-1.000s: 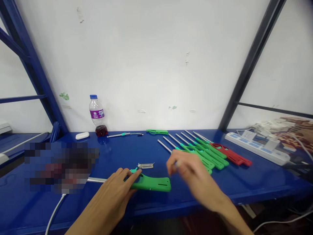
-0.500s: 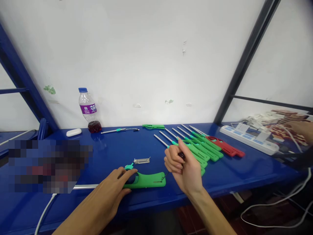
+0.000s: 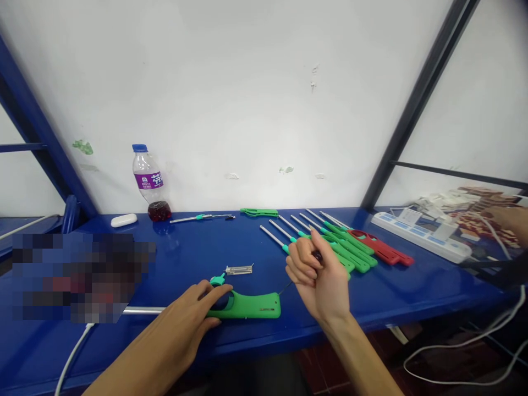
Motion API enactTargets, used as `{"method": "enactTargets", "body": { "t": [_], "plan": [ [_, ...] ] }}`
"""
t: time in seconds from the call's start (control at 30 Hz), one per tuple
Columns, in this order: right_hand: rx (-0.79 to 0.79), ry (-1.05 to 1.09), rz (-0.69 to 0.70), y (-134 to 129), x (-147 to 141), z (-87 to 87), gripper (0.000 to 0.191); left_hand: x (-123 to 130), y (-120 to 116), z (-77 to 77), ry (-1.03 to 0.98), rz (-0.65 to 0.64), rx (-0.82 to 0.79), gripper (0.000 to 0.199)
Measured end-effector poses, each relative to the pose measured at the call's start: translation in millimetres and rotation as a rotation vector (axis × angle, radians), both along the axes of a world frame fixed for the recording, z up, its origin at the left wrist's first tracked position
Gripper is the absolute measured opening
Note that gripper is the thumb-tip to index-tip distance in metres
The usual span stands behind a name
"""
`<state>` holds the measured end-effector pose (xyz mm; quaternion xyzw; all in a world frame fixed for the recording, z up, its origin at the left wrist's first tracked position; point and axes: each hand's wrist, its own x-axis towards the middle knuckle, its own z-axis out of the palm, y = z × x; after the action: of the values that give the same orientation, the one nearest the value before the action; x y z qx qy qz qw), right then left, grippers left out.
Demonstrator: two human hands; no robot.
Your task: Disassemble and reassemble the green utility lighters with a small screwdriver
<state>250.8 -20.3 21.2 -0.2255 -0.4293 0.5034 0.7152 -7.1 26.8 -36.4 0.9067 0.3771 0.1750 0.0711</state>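
A green lighter casing with a metal tube lies along the front of the blue table, and my left hand grips it near its ring-shaped opening. My right hand is closed around a dark-handled tool; its thin shaft points down-left, its tip a little right of the casing's end and off it. Behind the casing lie a teal trigger piece and a small clear part. Several green lighters and a red lighter are fanned out beyond my right hand.
At the back stand a bottle and a white case, near a loose metal tube and a green shell. A white power strip lies right. Another person's hand shows at the right edge. A blurred patch covers the left.
My right hand has moved right, and the tool's tip has come away from the slot end of the green casing. My left hand keeps its place on the casing.
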Motion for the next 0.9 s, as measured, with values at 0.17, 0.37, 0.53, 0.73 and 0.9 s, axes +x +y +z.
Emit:
{"method": "enactTargets", "body": {
  "t": [0.17,0.37,0.53,0.73,0.9],
  "plan": [
    [0.013,-0.051,0.073,-1.1,-4.2,-1.5,0.068,0.5,2.6,-18.3,-0.006,0.039,0.028,0.05],
    [0.057,-0.27,-0.076,2.7,-12.4,-14.0,0.066,0.4,1.1,-18.0,-0.013,0.027,0.051,0.049],
    [0.027,-0.382,-0.264,4.6,-14.9,-16.4,0.056,4.3,-0.6,-8.5,0.074,0.041,0.06,0.049],
    [0.08,-0.708,-0.622,10.7,-0.9,-20.1,0.046,19.6,-15.5,4.4,0.164,0.016,-0.01,0.053],
    [0.169,-0.958,-0.675,9.1,16.5,-15.7,0.043,31.6,-37.3,26.4,0.189,0.038,-0.127,0.054]
  ]
}}
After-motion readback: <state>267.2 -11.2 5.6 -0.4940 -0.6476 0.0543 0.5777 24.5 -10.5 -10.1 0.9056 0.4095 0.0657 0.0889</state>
